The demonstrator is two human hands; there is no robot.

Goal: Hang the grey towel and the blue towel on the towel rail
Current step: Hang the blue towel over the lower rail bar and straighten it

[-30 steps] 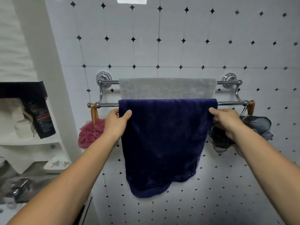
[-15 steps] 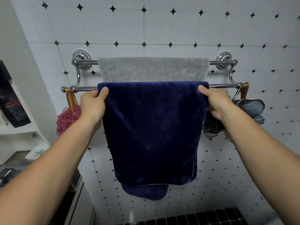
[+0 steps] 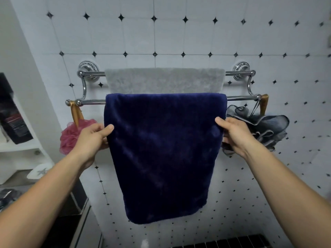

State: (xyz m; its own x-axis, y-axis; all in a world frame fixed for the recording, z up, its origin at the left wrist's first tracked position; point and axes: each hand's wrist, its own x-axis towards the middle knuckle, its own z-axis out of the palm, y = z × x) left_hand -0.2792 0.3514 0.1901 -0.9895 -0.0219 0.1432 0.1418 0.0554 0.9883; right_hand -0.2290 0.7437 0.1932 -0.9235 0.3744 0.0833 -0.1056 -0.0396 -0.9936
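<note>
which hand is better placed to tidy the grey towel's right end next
Right, probably. The right hand grips the right edge of the blue towel, directly below the right end of the grey towel; the left hand holds the opposite edge.

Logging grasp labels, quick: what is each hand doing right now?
Left hand: holding, pinches the left edge of the blue towel.
Right hand: holding, pinches the towel's right edge.
</note>
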